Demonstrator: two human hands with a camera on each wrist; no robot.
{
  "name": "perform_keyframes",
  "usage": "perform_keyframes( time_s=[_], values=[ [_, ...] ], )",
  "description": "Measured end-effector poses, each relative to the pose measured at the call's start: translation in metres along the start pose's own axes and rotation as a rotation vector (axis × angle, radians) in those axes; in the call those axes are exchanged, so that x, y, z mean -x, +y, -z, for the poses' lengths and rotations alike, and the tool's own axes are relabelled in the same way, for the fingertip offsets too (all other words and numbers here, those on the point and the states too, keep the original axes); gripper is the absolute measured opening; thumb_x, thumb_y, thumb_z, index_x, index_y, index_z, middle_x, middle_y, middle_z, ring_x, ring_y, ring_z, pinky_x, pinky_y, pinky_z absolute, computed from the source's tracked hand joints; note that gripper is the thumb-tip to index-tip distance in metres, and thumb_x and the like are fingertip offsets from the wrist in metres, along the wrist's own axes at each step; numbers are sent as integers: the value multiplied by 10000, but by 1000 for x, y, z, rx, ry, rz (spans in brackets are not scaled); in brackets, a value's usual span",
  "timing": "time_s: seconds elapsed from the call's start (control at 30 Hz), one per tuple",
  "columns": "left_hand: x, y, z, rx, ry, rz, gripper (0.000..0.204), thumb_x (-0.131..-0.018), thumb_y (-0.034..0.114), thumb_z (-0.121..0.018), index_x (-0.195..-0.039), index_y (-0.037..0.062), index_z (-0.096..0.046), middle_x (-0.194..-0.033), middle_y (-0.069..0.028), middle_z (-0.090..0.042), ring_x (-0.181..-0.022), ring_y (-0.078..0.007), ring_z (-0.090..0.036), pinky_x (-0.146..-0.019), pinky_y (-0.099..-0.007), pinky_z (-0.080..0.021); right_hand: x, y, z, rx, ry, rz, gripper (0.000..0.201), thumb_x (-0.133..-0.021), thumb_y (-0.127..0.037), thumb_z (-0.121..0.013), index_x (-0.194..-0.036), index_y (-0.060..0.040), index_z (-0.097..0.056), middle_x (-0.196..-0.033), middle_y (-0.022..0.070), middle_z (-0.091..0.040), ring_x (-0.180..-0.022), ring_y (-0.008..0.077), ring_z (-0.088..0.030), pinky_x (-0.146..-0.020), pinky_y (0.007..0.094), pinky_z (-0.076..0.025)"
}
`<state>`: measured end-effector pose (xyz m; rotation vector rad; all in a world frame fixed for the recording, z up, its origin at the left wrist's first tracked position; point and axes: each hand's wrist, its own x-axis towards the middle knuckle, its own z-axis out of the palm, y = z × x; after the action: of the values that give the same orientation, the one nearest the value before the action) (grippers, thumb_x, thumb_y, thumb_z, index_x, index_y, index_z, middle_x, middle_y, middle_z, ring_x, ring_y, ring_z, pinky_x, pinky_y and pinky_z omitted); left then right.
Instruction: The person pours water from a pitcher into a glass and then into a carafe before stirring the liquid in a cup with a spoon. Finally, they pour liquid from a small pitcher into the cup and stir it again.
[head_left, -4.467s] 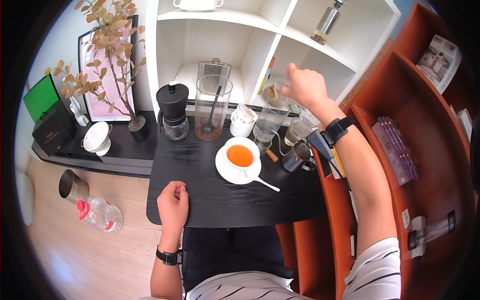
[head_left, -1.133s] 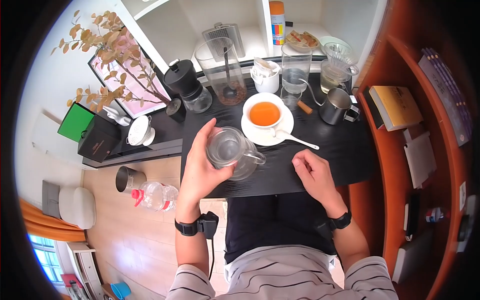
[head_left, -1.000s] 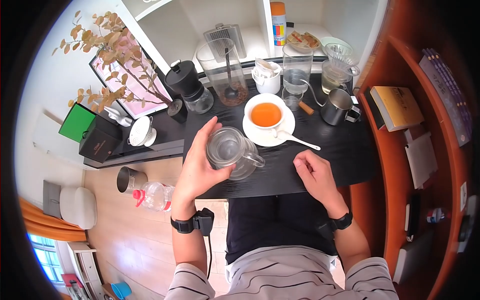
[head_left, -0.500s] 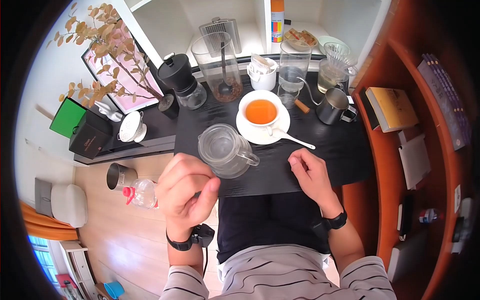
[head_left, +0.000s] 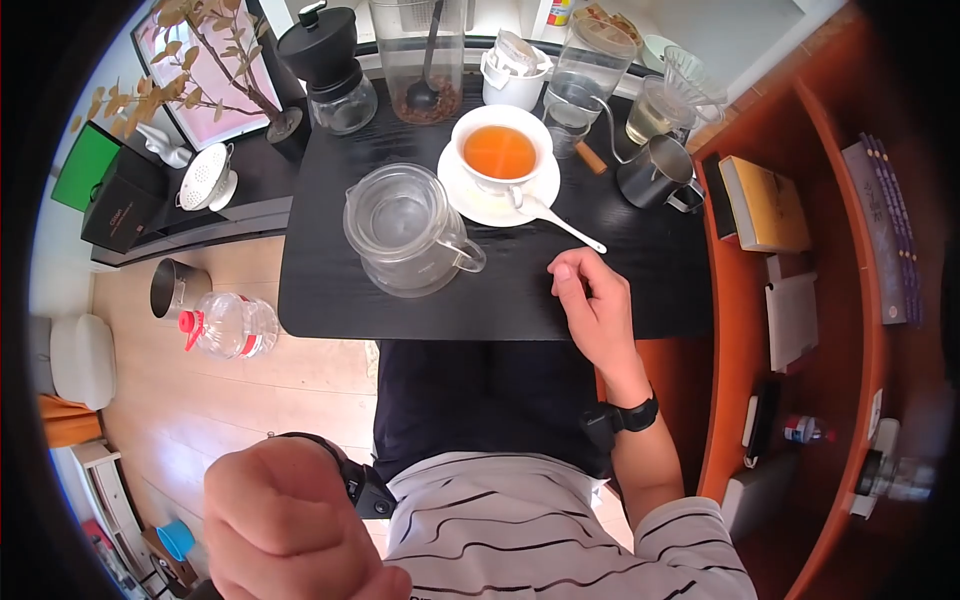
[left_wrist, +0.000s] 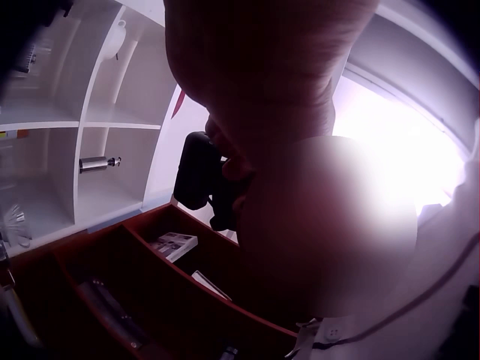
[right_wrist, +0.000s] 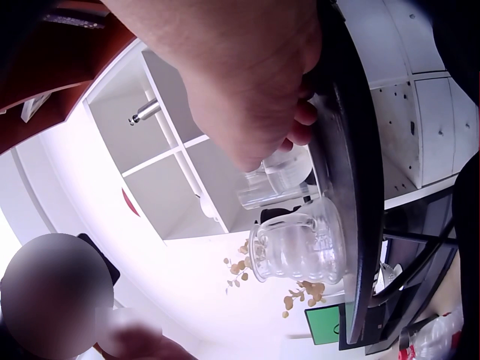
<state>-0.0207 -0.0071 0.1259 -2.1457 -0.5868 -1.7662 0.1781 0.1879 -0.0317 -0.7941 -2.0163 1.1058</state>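
Observation:
A clear glass pitcher (head_left: 405,230) with a handle stands on the black table, left of centre. My left hand (head_left: 290,525) is raised off the table, large at the lower left of the head view, fingers curled with nothing seen in them. In the left wrist view its fingers (left_wrist: 234,166) overlap a black device (left_wrist: 199,172) before a blurred head. My right hand (head_left: 592,300) rests near the table's front, loosely curled and holding nothing visible. Beyond it, a white cup (head_left: 500,148) of orange-brown liquid sits on a saucer (head_left: 470,207) with a white spoon (head_left: 565,222).
Along the back of the table stand a black-topped grinder (head_left: 320,60), a tall glass jar (head_left: 415,50) with a black scoop, and a white pot (head_left: 513,80) of packets. A metal jug (head_left: 655,172) is at the right, beside orange shelving (head_left: 830,210). A large bottle (head_left: 240,325) stands on the floor.
First my right hand reaches to the back right with a glass item. Later my left hand grips the pitcher, lets go and rises toward my head. The right hand now stays near the table's front.

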Motion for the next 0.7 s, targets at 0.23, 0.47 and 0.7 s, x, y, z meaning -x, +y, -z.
perform_keyframes(
  time_s=[0.23, 0.47, 0.7],
  values=[
    [0, -2, 7, 53, -130, 53, 912, -1045, 13, -614, -1666, 569, -246, -863, -16, -624, -628, -144, -474, -616, -319, -409, 0, 0, -3, -20, 15, 35, 158, -1063, -141, -676, -1010, 8, -680, -769, 32, -623, -661, 83, -532, -596, 259, -441],
    [2, 2, -7, 48, -49, 60, 912, -1068, 67, -629, -1658, 612, -198, -909, -42, -654, -622, -147, -485, -581, -306, -433, 0, 3, -2, 9, 17, 27, 157, -1065, -140, -674, -1010, 7, -682, -755, 27, -606, -648, 70, -516, -592, 255, -435],
    [0, 7, -14, 30, 75, 29, 917, -1062, 58, -640, -1684, 559, -189, -902, -59, -684, -608, -137, -495, -551, -301, -410, 0, 1, -1, 15, 18, 45, 154, -1066, -138, -672, -1006, 3, -683, -772, 26, -620, -655, 74, -522, -594, 255, -437]
  ],
)
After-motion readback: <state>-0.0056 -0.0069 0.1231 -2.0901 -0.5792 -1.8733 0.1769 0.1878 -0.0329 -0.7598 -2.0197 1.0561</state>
